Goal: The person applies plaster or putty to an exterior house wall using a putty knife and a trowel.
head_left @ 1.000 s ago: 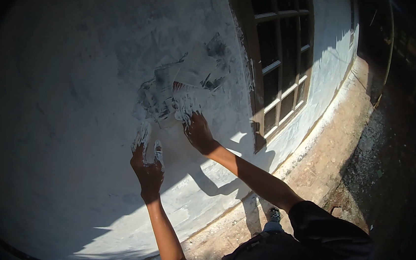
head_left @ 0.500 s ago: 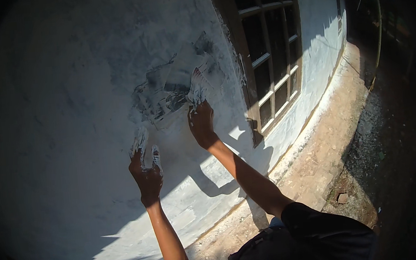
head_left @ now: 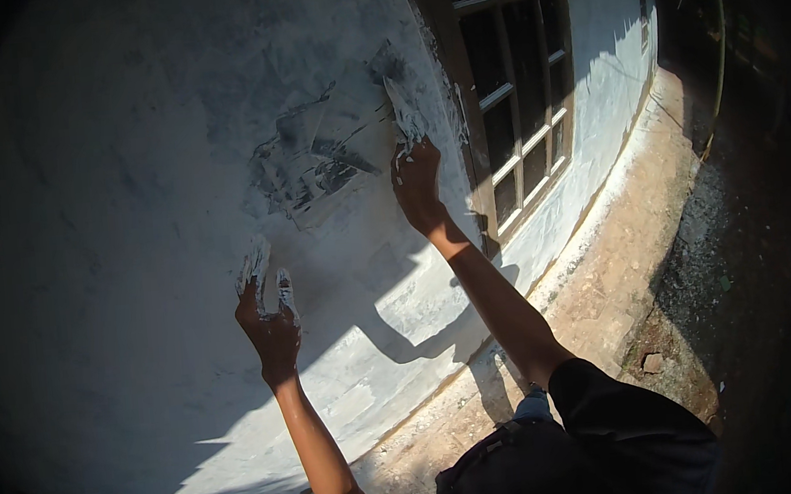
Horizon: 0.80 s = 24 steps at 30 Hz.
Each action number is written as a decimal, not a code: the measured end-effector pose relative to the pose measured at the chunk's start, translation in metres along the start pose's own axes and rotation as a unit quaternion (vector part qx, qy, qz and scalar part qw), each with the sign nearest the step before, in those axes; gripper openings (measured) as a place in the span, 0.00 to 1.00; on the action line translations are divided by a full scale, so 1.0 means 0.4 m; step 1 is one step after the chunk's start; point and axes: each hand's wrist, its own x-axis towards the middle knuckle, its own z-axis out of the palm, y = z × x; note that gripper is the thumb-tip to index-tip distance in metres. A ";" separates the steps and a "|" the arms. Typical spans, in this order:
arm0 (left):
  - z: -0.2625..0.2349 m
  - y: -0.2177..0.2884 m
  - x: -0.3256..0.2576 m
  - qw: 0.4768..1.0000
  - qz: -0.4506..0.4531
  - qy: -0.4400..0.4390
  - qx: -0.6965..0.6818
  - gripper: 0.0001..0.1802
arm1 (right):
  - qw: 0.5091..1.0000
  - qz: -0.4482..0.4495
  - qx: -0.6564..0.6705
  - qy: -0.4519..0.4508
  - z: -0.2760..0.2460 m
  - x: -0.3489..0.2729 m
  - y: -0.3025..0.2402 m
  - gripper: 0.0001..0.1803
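Observation:
White putty thickly coats the fingers of both my hands. My right hand (head_left: 417, 165) is at the wall beside the window frame, its fingers closed on what looks like a thin, flat scraper (head_left: 367, 118). The blade is blurred and pale against the wall, so its edges are hard to make out. Left of it lies a dark grey patch (head_left: 280, 168) with ragged putty smears. Lower left, my left hand (head_left: 272, 319) is raised close to the wall, thumb and fingers apart, with nothing visible between them.
The pale wall (head_left: 130, 223) curves across the left, partly sunlit low down. A brown-framed window (head_left: 519, 95) with several panes stands to the right. A concrete walkway (head_left: 606, 285) runs along the wall's foot, with a small stone (head_left: 652, 363) beside it.
My right hand has moved up and right, nearer the window frame, and the scraper has moved with it across the dark patch. My left hand has shifted slightly left.

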 end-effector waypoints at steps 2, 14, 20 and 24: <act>0.023 -0.031 -0.003 0.998 -0.043 -0.049 -0.020 0.28 | 0.998 0.051 0.011 -0.045 0.083 -0.038 -0.043 0.03; 0.019 -0.034 0.020 0.999 0.022 -0.015 0.039 0.23 | 0.981 0.001 0.167 -0.101 0.024 -0.235 -0.159 0.08; 0.076 -0.038 0.046 0.989 0.026 -0.018 0.143 0.28 | 0.990 0.028 0.136 -0.030 0.029 0.023 -0.089 0.10; 0.077 -0.043 0.029 0.991 0.030 -0.003 0.131 0.32 | 0.993 -0.005 0.029 -0.114 0.129 -0.054 -0.172 0.07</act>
